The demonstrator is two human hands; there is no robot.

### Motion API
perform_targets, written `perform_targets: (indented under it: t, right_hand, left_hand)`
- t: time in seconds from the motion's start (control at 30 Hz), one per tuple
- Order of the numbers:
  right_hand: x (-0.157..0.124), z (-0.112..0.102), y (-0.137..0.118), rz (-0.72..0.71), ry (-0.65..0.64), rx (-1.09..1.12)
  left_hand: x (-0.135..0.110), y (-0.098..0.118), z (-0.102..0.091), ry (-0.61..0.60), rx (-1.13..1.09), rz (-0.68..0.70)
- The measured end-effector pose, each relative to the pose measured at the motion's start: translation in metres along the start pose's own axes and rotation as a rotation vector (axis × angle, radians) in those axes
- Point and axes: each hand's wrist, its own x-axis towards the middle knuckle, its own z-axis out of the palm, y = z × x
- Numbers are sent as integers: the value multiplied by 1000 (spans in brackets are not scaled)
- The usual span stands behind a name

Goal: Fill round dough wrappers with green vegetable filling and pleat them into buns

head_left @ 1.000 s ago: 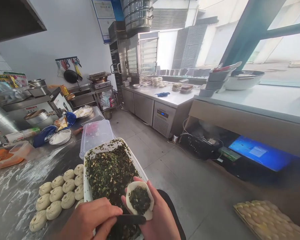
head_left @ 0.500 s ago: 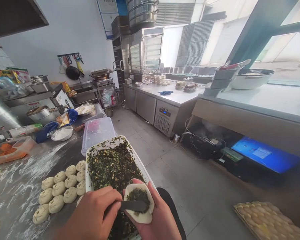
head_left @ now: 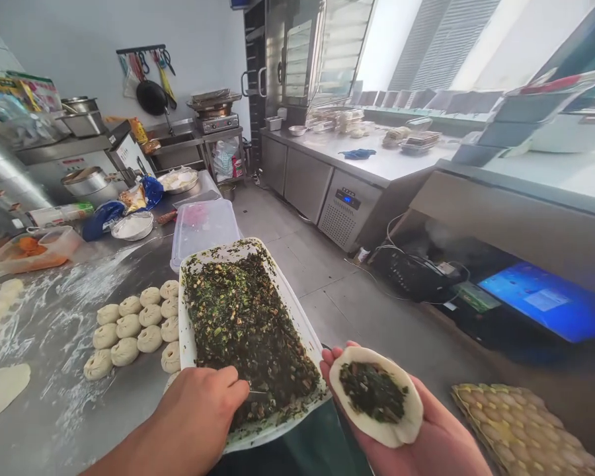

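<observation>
My right hand point(head_left: 426, 436) lies palm up at the lower right, cradling a round dough wrapper point(head_left: 411, 423) with a patch of dark green chopped filling in its middle. My left hand point(head_left: 205, 403) is closed at the near end of a white tub point(head_left: 302, 301) filled with chopped green filling point(head_left: 248, 317). It grips a filling spatula point(head_left: 258, 392); only a thin bit of it shows past the fingers, and the rest is hidden by the hand or the filling. Rows of pleated buns point(head_left: 127, 326) sit on the floury steel table left of the tub.
Flat dough rounds point(head_left: 4, 389) lie at the table's left edge. Behind the tub stands a clear lidded box point(head_left: 203, 228). A plastic container with orange contents point(head_left: 30, 248) and a foil bowl of flour point(head_left: 132, 226) are farther back. An egg tray point(head_left: 520, 423) is low at the right.
My left hand has drawn the spatula away from the wrapper and down into the tub. My right hand has moved right with the filled wrapper. The view has shifted.
</observation>
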Motion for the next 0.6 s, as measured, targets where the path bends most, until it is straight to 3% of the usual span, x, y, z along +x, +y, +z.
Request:
perform_targets:
  t: [0.13,0.23,0.33,0.47,0.53,0.6]
  right_hand:
    - [-4,-9,-5,105,113,12]
    - [-10,-6,-10,138,191,41]
    - [-12,-2,-13,115,147,71]
    - [-4,-4,-8,92,74,68]
    - [2,-4,-2,15,2,34]
    - [5,0,7,-17,-94,17]
  left_hand:
    - [-4,5,0,-56,-110,-8]
    - [-7,3,-2,-10,-303,-54]
    - [-8,-2,-2,60,-540,-72]
    - [-5,-12,-7,-6,-804,-149]
    - [-4,-15,-15,-20,-881,-203]
    - [-5,-16,-23,45,-876,-205]
